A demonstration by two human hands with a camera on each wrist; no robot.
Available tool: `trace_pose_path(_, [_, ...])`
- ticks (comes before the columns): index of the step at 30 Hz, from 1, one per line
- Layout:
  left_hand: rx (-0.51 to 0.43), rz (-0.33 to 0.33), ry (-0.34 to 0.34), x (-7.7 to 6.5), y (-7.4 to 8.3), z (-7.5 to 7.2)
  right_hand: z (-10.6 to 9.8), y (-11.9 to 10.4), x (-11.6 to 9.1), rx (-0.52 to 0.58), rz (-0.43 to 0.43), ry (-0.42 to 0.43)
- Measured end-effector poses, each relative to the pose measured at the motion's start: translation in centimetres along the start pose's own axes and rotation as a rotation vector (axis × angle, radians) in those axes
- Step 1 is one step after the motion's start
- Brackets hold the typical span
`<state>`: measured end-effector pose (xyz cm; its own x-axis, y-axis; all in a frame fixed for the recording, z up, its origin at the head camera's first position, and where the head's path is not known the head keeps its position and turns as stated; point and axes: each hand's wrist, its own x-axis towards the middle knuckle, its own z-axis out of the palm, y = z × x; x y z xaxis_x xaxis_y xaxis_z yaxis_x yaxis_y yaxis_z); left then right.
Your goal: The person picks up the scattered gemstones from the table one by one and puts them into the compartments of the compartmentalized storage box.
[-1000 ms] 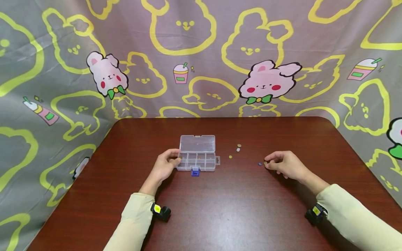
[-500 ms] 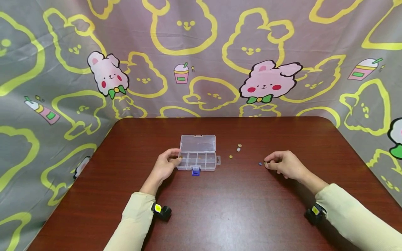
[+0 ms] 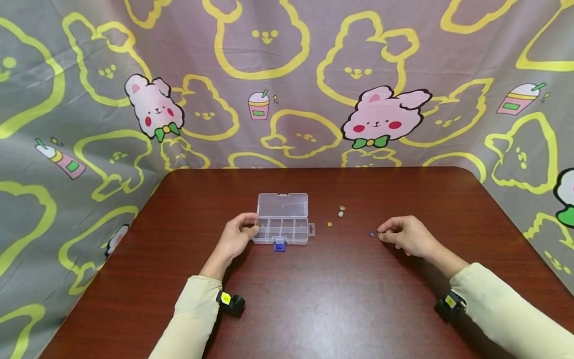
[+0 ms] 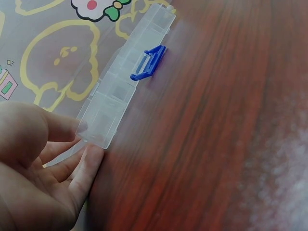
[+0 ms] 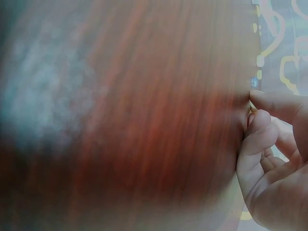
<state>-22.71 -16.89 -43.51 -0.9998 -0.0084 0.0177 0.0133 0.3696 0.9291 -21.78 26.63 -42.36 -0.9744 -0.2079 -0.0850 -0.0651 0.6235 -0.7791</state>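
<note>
No shift — yellow bits [image 3: 286, 226] in box [image 3: 296, 240], left hand [image 3: 235, 237] tight on it, right hand [image 3: 407, 236] around gold piece [image 5: 253, 110]

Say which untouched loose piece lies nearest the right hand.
The blue piece, just beside the right hand; the white piece and two yellowish pieces lie farther off, nearer the box.

Compartment box [image 3: 293, 241] is sitting on table [image 3: 305, 309], lid [image 3: 282, 205] behind.
L hand [image 3: 234, 236] is gripping L end; three small pcs [image 3: 329, 224] are lying R of box, 4th pc [image 3: 371, 234] farther R, just beside R hand [image 3: 410, 237].
</note>
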Motion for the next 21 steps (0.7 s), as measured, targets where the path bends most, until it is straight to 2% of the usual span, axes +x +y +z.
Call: trace_pose_path(21, [0.002,0.0,0.0,0.05,-0.1,0.0,-0.15,-0.46,-0.29,-0.009,0.001,-0.028])
